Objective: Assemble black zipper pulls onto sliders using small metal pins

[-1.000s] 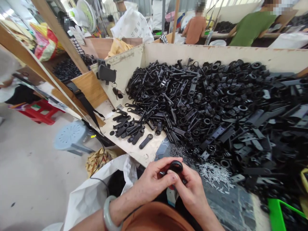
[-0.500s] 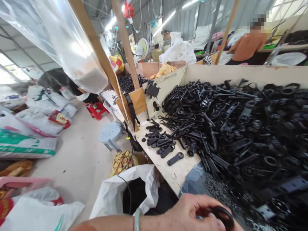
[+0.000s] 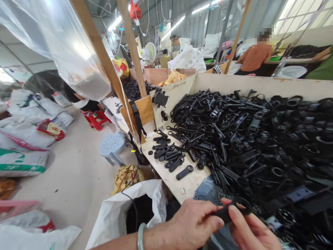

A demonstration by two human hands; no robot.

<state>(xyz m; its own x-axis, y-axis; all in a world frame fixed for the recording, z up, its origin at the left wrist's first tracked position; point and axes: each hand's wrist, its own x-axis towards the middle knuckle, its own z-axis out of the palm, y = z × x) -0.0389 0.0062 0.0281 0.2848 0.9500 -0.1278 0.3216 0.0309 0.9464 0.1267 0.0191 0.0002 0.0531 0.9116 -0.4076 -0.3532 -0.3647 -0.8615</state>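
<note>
Low in the view, my left hand [image 3: 191,222], with a pale bangle [image 3: 141,236] at the wrist, pinches the narrow end of a black ring-ended plastic part [image 3: 225,212]. The thumb and fingers of my right hand [image 3: 251,229] close on the same part near its ring. Under the hands lie blue denim cloth [image 3: 206,189] and a spread of small metal pieces. Beyond them, a big pile of similar black parts [image 3: 234,139] covers the right side of the bench. A small group of such parts [image 3: 169,152] lies on the pale bench top, with one single part [image 3: 185,172] nearest me.
Beside the bench edge stands an open white sack [image 3: 153,194] with dark contents. A blue-grey stool [image 3: 113,144], a red stool [image 3: 97,119] and white sacks [image 3: 31,111] are on the left. Wooden posts [image 3: 132,48] rise from the bench. A person in orange [image 3: 256,57] is at the back right.
My right hand has come into clear view, gripping the black part together with my left. The part and my left hand sit slightly higher, and the view has turned a little right.
</note>
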